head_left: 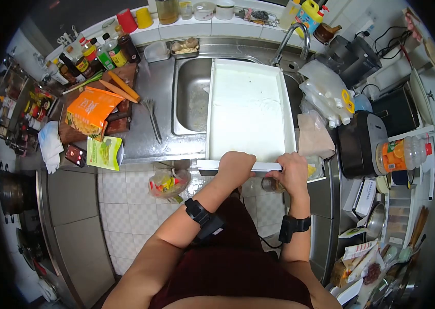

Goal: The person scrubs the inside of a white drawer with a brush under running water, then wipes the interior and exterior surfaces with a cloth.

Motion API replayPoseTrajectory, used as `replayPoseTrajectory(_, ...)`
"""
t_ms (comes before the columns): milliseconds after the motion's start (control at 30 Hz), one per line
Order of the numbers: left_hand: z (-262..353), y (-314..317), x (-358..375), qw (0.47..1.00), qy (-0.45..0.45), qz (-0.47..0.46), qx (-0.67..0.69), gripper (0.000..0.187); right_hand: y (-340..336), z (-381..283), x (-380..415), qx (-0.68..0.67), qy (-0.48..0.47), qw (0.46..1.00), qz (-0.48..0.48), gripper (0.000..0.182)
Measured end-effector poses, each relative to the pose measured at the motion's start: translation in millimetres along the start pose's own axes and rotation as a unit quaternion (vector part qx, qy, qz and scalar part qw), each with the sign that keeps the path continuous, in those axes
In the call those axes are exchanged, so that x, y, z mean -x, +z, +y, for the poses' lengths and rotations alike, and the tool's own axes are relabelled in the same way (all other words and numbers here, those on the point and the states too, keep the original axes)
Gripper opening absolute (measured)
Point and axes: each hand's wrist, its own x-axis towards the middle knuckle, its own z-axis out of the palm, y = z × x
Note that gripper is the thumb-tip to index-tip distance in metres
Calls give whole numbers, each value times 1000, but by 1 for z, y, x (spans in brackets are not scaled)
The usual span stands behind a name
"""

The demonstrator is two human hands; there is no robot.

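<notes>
A white drawer [248, 113] lies across the sink [190, 98], its front panel towards me and its far end near the faucet [299, 38]. A few small dark specks and what look like wet marks show on its inner bottom. My left hand [236, 169] is closed over the middle of the front panel, fingers wrapped round the top edge. Near the panel's right end, my right hand [293, 174] grips the same edge, thumb on the near side. Dark bands with small devices sit on both forearms.
Left of the sink are a whisk [152, 121], a cutting board [131, 82] with carrots and an orange packet [94, 108], and several sauce bottles. Plastic bottles in a bag [325, 92] and a dark appliance [364, 144] stand at right. A plastic bag [168, 183] is on the floor.
</notes>
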Motion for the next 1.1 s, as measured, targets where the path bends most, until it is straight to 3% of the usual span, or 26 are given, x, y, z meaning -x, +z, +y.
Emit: replayPoseTrajectory(1100,-7,-28,-22,999,-5,-43,-16,37,-20,-2,-27,13,-8,1000,-25,40)
